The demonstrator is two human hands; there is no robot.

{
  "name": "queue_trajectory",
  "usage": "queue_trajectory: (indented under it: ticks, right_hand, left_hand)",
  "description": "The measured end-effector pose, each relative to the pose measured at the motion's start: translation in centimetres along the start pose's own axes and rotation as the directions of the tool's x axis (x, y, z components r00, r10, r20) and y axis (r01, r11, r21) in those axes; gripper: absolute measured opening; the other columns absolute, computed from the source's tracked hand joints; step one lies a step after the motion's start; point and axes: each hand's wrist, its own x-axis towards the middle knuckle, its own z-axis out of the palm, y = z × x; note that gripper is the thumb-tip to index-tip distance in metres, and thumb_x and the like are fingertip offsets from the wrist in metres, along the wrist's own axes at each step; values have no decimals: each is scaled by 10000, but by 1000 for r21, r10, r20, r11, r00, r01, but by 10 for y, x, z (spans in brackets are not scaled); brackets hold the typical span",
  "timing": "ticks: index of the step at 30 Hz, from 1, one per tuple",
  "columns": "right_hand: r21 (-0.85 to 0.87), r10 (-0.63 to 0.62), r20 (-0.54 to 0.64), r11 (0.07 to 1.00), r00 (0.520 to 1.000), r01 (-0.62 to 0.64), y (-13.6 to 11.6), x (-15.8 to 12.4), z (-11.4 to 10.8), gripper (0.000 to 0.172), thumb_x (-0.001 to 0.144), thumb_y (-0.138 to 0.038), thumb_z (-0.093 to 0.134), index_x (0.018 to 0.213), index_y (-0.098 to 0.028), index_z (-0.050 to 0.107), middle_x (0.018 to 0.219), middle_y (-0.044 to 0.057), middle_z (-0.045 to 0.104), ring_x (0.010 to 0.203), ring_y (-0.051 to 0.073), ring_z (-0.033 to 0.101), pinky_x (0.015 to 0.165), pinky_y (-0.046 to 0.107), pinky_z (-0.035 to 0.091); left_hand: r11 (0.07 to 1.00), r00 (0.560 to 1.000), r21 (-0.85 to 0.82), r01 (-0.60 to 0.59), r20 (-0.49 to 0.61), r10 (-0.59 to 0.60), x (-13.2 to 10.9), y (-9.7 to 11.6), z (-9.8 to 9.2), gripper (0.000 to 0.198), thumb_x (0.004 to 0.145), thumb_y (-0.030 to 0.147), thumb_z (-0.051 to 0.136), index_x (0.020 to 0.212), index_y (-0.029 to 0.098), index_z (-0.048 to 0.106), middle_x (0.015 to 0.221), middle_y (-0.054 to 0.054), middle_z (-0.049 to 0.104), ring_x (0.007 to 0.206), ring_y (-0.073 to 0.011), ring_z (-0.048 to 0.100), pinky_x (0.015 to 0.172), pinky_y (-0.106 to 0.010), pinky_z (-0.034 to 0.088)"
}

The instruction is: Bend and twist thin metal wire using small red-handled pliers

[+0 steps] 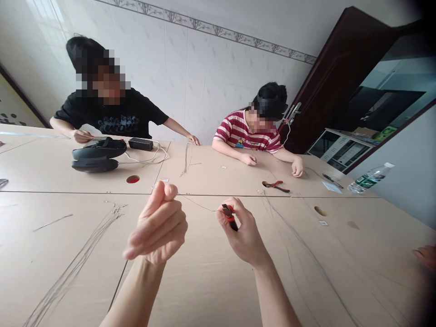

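Note:
My left hand (160,227) is closed, thumb and forefinger pinched at the top, above the table's middle. A thin dark strand (197,204), like a fine chain, runs from that pinch to the fingertips of my right hand (243,231). The right hand is wrapped round a pair of pliers (230,218) with red and black handles, its metal jaws pointing up and left. Whatever small part sits at either end of the strand is too small to make out.
Bundles of thin strands lie at left (85,250) and right (299,245). Red-handled pliers (277,185), a water bottle (371,178), a pen (332,180) and a black headset (98,154) rest on the table (204,281). Two people (252,122) sit opposite. Another hand (425,256) shows at right.

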Motion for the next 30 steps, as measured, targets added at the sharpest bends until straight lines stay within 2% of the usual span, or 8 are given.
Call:
queue_trajectory:
  ticks: [3, 5, 9, 15, 20, 24, 27, 30]
  right_hand:
    - [29, -22, 24, 999, 999, 21, -1, -1, 3, 115, 899, -132, 499, 849, -232, 472, 823, 1, 519, 796, 166, 488, 720, 289, 408]
    - [38, -26, 46, 999, 999, 25, -2, -2, 5, 129, 897, -126, 503, 841, -234, 460, 811, -2, 505, 792, 165, 473, 720, 288, 405]
    - [51, -23, 90, 999, 996, 18, -2, -4, 5, 163, 872, -85, 504, 840, -234, 448, 817, -1, 488, 782, 163, 459, 710, 285, 403]
    - [69, -69, 85, 996, 994, 64, -8, -5, 2, 222, 828, -16, 479, 865, -234, 464, 853, -1, 500, 777, 150, 472, 686, 269, 398]
    - [56, -66, 40, 996, 997, 64, -12, -6, -3, 175, 853, -57, 493, 857, -231, 473, 856, 4, 520, 770, 148, 503, 630, 259, 388]
    - [14, -33, -5, 999, 999, 33, -7, -5, -9, 115, 890, -124, 505, 844, -226, 478, 862, 15, 534, 746, 151, 513, 607, 264, 382]
    - [-13, -21, -53, 1000, 998, 20, -2, -3, -13, 111, 916, -172, 501, 824, -225, 470, 809, 4, 517, 689, 143, 488, 610, 266, 382]
    - [-31, -11, -101, 999, 995, 8, 1, -1, -15, 142, 938, -210, 492, 800, -223, 455, 752, -14, 481, 638, 130, 464, 605, 260, 379]
  left_hand:
    - [972, 940, 110, -208, -251, 230, 5, 4, 18, 415, 1041, 191, 254, 1155, 266, 647, 525, 114, 689, 351, -14, 592, 384, -18, 423]
    - [923, 867, 248, -294, -336, 367, 9, 5, 23, 449, 1051, 245, 214, 1194, 255, 640, 828, 49, 782, 719, -26, 731, 646, -37, 528]
    - [771, 787, 520, -366, -268, 555, 15, 7, 12, 417, 1028, 368, 299, 1138, 247, 682, 1314, -24, 650, 1305, -151, 518, 1093, -289, 424]
    - [610, 729, 728, -313, -227, 645, 23, 6, -22, 388, 992, 437, 373, 1146, 264, 685, 1431, -43, 548, 1409, -200, 379, 1187, -409, 260]
    - [582, 828, 813, -25, -309, 468, 27, -16, -44, 385, 959, 449, 474, 1104, 185, 714, 1403, -102, 569, 1382, -239, 419, 1170, -409, 273]
    - [434, 928, 851, 297, -363, 77, 23, -28, -49, 442, 949, 475, 489, 1113, 130, 713, 1256, -153, 668, 1217, -276, 580, 1089, -416, 378]
    - [364, 906, 830, 422, -371, -205, 20, -28, -44, 509, 959, 508, 439, 1001, 93, 731, 1025, -162, 741, 934, -254, 694, 927, -397, 499]
    - [357, 864, 799, 485, -372, -340, 19, -24, -37, 546, 969, 516, 403, 889, 87, 730, 903, -156, 746, 806, -218, 704, 798, -334, 538]
